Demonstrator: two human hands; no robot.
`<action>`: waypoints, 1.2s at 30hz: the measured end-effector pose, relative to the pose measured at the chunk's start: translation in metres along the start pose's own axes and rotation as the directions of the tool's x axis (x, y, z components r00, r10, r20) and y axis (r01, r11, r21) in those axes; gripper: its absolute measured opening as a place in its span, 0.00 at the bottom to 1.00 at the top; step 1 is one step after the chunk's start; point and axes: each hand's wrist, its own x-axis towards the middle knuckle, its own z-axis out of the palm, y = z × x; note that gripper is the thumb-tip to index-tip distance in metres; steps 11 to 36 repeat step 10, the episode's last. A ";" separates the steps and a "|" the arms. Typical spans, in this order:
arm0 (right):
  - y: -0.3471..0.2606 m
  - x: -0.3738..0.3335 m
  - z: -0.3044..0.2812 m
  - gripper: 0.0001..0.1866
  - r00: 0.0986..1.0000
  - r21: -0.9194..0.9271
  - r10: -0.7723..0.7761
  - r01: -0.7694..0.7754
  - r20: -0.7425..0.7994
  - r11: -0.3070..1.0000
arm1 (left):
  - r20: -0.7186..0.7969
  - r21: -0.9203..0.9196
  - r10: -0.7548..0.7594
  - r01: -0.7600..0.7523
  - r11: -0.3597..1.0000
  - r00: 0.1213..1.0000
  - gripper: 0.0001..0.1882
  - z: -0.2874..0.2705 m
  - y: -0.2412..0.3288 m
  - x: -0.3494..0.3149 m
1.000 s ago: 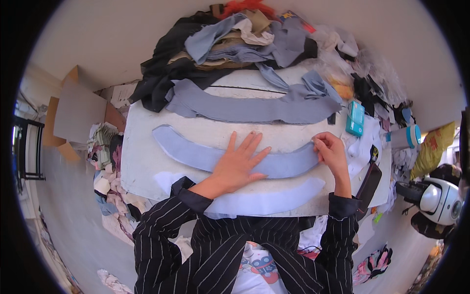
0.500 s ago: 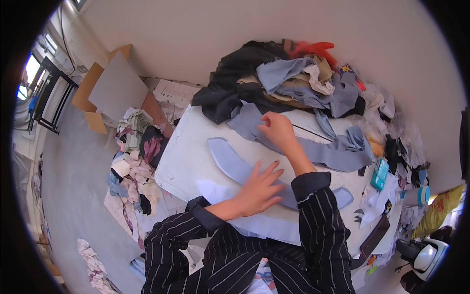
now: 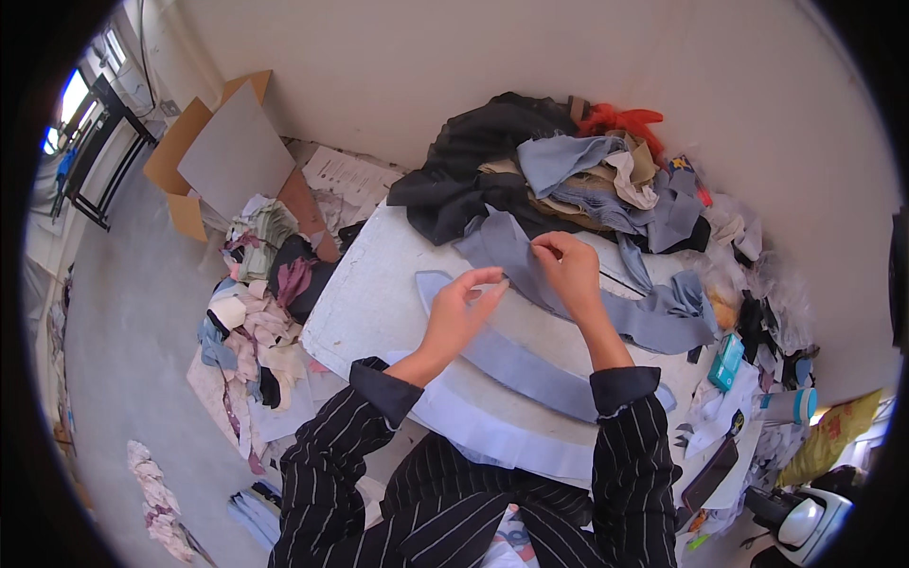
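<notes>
Beyond your fingers a heap of dark and grey clothes [image 3: 549, 180] crowds the far end of the table [image 3: 369, 303], and a teal box [image 3: 727, 361] lies off past your right wrist. Your right hand [image 3: 568, 270] pinches the near end of a grey-blue fabric strip [image 3: 606, 303]; its long axis runs from your fingertips away to the right. Your left hand [image 3: 459, 308] hovers with fingers loosely spread, gripping nothing, just above a second curved strip [image 3: 516, 364] that stretches from under those fingers toward your right sleeve.

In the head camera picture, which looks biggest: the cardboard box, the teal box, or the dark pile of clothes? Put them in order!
1. Dark pile of clothes
2. Cardboard box, though it sits farther away, so this is unsure
3. Teal box, clearly smallest
</notes>
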 end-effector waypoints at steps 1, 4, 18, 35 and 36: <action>-0.011 -0.003 -0.007 0.04 0.999 0.002 -0.045 0.045 -0.009 0.999 | -0.009 -0.131 -0.086 0.084 0.988 0.996 0.16 0.007 0.003 0.005; -0.034 -0.018 -0.020 0.05 0.984 -0.027 -0.180 0.180 -0.011 0.983 | 0.099 -0.437 -0.188 0.213 0.874 0.977 0.17 0.028 0.014 0.016; -0.021 -0.008 -0.062 0.29 0.957 0.236 -0.282 0.259 0.068 0.937 | 0.169 -0.526 -0.115 0.188 0.829 0.979 0.16 0.047 0.018 0.029; -0.021 -0.008 -0.062 0.29 0.957 0.236 -0.282 0.259 0.068 0.937 | 0.169 -0.526 -0.115 0.188 0.829 0.979 0.16 0.047 0.018 0.029; -0.021 -0.008 -0.062 0.29 0.957 0.236 -0.282 0.259 0.068 0.937 | 0.169 -0.526 -0.115 0.188 0.829 0.979 0.16 0.047 0.018 0.029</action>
